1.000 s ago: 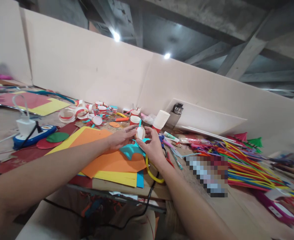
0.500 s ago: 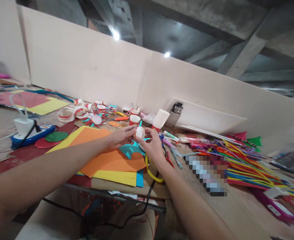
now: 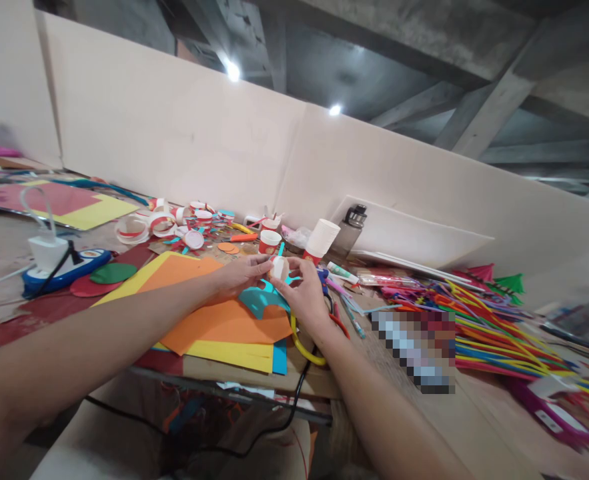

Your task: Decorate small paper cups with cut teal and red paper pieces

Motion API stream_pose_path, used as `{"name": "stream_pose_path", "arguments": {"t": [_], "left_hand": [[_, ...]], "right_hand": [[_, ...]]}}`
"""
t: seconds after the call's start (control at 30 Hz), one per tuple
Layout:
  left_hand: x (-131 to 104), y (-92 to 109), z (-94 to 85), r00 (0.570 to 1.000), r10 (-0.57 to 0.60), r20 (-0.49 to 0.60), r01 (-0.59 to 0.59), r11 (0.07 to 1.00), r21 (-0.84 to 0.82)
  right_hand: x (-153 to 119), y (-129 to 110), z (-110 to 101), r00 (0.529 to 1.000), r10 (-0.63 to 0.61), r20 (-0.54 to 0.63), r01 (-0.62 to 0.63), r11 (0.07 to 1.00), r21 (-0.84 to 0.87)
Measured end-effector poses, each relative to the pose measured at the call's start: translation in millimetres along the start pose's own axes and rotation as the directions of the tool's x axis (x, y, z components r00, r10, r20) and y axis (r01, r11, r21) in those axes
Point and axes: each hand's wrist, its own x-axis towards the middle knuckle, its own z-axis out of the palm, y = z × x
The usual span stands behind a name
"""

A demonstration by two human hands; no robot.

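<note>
L hand (image 3: 244, 276), R hand (image 3: 304, 285) pinch wht pc (image 3: 279, 268), fingers bent.

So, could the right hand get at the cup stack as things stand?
Probably yes: the cup stack stands just beyond the right hand, its upper part uncovered. But that hand is busy, holding the small round piece with the left hand.

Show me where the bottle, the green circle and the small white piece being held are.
Bottle (image 3: 349, 237): head view, on its grey body.
Green circle (image 3: 115, 273): head view, middle of its flat face.
White piece (image 3: 279, 268): head view, on its pale front.
</note>
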Motion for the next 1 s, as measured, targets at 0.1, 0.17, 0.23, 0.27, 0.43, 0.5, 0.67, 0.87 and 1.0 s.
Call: {"name": "stream_pose_path", "arguments": {"t": [0.1,0.17,0.23,0.27,0.43,0.5,0.67,0.87,1.0], "left_hand": [[-0.3,0.0,-0.4,1.0,-0.027,0.003,0.027,1.0,-0.008],[-0.3,-0.9,-1.3,0.999,-0.039,0.001,0.039,0.999,-0.015],[0.0,-2.4,-2.5,0.999,-0.052,0.003,0.052,0.998,-0.023],[0.1,-3.2,-3.2,0.998,-0.059,0.007,0.06,0.998,-0.024],[-0.6,-3.7,-3.8,0.995,-0.064,0.071,0.066,0.997,-0.033],[-1.1,-1.8,-2.4,0.996,-0.063,0.068,0.069,0.994,-0.083],[-0.6,3.7,-0.3,0.989,-0.146,0.027,0.148,0.964,-0.22],[-0.3,3.9,-1.7,0.992,-0.123,0.043,0.129,0.971,-0.201],[-0.7,2.8,-2.2,0.994,-0.105,0.039,0.11,0.982,-0.152]], "right_hand": [[0.0,-0.2,0.5,1.0,0.008,-0.004,-0.008,1.0,-0.008],[0.0,0.0,0.6,1.0,0.021,0.008,-0.02,0.999,-0.036],[-0.2,0.9,0.9,0.999,0.036,0.022,-0.035,0.998,-0.057],[-0.3,1.5,1.2,0.999,0.04,0.026,-0.038,0.997,-0.062],[-0.9,1.8,2.0,0.999,0.016,0.036,-0.012,0.996,-0.084],[-0.6,0.5,1.1,0.999,0.012,0.041,-0.009,0.996,-0.086],[0.6,-0.4,-1.6,0.998,0.051,0.045,-0.05,0.999,-0.012],[0.4,-0.1,-0.9,0.999,0.023,0.047,-0.023,1.0,0.017],[-0.4,0.7,0.7,0.998,0.007,0.059,-0.008,1.0,0.013]]}}
